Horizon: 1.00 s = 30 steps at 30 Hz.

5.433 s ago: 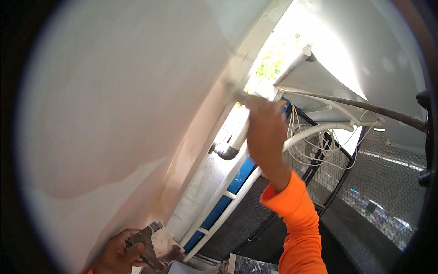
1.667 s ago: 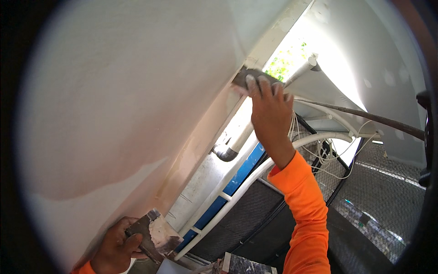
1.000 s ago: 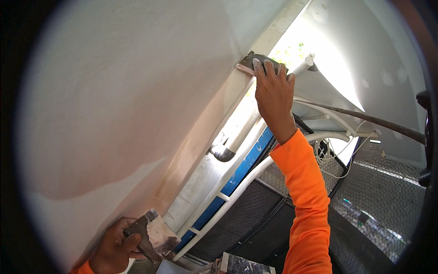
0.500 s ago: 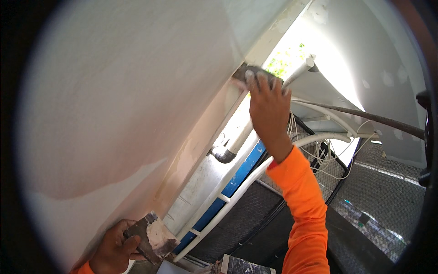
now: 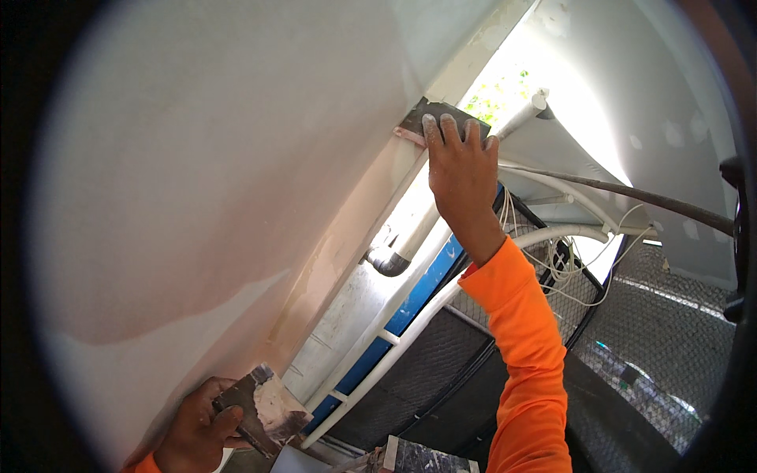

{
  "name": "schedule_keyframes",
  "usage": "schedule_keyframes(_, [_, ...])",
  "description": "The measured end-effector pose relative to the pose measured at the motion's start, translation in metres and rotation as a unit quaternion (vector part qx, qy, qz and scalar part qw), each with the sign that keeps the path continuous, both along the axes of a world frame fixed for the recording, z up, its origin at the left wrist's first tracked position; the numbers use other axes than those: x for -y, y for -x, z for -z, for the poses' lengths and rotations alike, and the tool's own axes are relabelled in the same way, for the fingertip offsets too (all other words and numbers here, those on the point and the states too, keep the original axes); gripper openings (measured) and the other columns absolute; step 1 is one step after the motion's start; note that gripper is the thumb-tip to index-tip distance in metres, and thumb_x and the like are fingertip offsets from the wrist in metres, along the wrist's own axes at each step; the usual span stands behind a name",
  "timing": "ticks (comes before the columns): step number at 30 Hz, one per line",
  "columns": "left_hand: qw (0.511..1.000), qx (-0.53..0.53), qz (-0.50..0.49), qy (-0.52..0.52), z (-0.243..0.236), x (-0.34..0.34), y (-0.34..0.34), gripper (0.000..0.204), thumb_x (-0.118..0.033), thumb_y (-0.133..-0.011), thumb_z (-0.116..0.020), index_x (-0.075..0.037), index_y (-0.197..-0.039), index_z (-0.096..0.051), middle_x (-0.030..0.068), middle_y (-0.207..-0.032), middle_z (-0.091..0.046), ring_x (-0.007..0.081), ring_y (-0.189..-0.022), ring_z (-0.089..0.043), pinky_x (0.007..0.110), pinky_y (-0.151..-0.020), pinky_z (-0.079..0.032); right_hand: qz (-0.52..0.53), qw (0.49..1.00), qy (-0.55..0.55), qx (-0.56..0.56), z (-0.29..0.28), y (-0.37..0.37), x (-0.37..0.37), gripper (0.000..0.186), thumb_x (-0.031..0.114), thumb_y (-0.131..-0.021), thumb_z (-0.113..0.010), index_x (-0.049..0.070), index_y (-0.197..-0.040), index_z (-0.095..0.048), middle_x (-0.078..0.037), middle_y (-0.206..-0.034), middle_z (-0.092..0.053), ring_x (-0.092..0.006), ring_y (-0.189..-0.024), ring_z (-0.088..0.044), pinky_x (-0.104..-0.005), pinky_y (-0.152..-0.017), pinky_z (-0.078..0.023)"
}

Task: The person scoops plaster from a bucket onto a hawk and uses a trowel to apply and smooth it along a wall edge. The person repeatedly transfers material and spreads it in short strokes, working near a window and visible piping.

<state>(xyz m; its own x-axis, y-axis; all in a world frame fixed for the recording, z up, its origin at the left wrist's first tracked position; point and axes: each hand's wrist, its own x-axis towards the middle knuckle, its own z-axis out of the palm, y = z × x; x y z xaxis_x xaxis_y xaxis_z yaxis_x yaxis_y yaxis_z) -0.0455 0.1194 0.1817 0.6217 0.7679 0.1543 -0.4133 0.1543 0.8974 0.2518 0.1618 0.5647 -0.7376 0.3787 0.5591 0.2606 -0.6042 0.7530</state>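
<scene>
My right hand (image 5: 464,177), in an orange sleeve, grips a dark flat scraper blade (image 5: 432,112) with pinkish compound along its lower edge. The blade touches the pale edge strip (image 5: 363,201) of the big smooth wall panel (image 5: 189,173). Its fingertips are dusty and spread over the blade. At the lower left, my left hand (image 5: 197,426) holds a second dark metal blade (image 5: 244,414) carrying a lump of pale pinkish compound (image 5: 276,398), thumb pressed on the metal.
Right of the strip are a bright gap with leaves, a pipe with a dark elbow (image 5: 386,260), white tubing (image 5: 520,236), loose cables (image 5: 564,276), a dark rod (image 5: 662,201), a blue bar (image 5: 418,299) and mesh panels (image 5: 646,339). A speckled block (image 5: 426,457) sits at the bottom.
My right hand and its blade have shifted slightly upward over the last half second; earlier they moved back and forth along the strip. My left hand has stayed nearly still recently.
</scene>
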Motion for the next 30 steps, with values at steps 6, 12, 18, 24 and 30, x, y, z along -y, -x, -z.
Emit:
schedule_keyframes(6, [1.0, -0.005, 0.002, 0.007, -0.006, 0.002, 0.007, 0.05, -0.025, -0.105, -0.066, 0.002, -0.143, -0.048, 0.0155, -0.117, -0.073, 0.0256, -0.1, -0.078, 0.045, -0.09, -0.068, -0.01, 1.0, 0.017, -0.005, 0.022, 0.001, 0.003, 0.046, 0.02, -0.096, -0.065, 0.014, -0.141, -0.065, -0.002, -0.129, -0.066, -0.0273, -0.11, -0.06, -0.048, -0.087, -0.048])
schedule_keyframes(12, [1.0, 0.001, 0.003, 0.013, -0.029, 0.014, 0.021, 0.051, -0.025, -0.105, -0.067, 0.002, -0.143, -0.048, 0.0137, -0.115, -0.073, 0.0249, -0.1, -0.078, 0.044, -0.089, -0.068, -0.005, 0.999, 0.031, -0.033, 0.028, 0.018, 0.018, 0.045, 0.019, -0.096, -0.064, 0.013, -0.141, -0.065, -0.003, -0.129, -0.066, -0.0258, -0.109, -0.061, -0.0458, -0.083, -0.047])
schedule_keyframes(18, [0.998, -0.006, 0.019, 0.061, -0.042, 0.016, 0.016, 0.049, -0.023, -0.104, -0.068, -0.001, -0.144, -0.049, 0.0114, -0.117, -0.071, 0.0225, -0.099, -0.076, 0.043, -0.087, -0.069, -0.067, 0.974, 0.183, -0.119, 0.086, 0.025, 0.065, 0.041, 0.016, -0.098, -0.062, 0.011, -0.139, -0.068, -0.006, -0.127, -0.068, -0.026, -0.1, -0.06, -0.0431, -0.082, -0.046])
schedule_keyframes(24, [0.989, 0.063, 0.086, 0.1, -0.038, 0.019, 0.021, 0.052, -0.017, -0.11, -0.061, -0.005, -0.156, -0.04, 0.0102, -0.142, -0.056, 0.0201, -0.114, -0.07, 0.041, -0.097, -0.066, -0.372, 0.585, 0.603, -0.395, 0.204, 0.013, 0.117, 0.041, 0.018, -0.097, -0.072, 0.008, -0.136, -0.073, -0.014, -0.137, -0.072, -0.0324, -0.113, -0.067, -0.047, -0.101, -0.049])
schedule_keyframes(30, [0.989, 0.08, 0.079, 0.1, -0.033, 0.017, 0.016, 0.053, -0.021, -0.11, -0.065, -0.001, -0.153, -0.041, 0.0097, -0.138, -0.06, 0.0183, -0.113, -0.072, 0.041, -0.097, -0.067, -0.401, 0.584, 0.572, -0.414, 0.281, -0.003, 0.125, 0.045, 0.022, -0.086, -0.084, 0.017, -0.13, -0.079, -0.012, -0.143, -0.07, -0.0316, -0.12, -0.066, -0.0458, -0.108, -0.048])
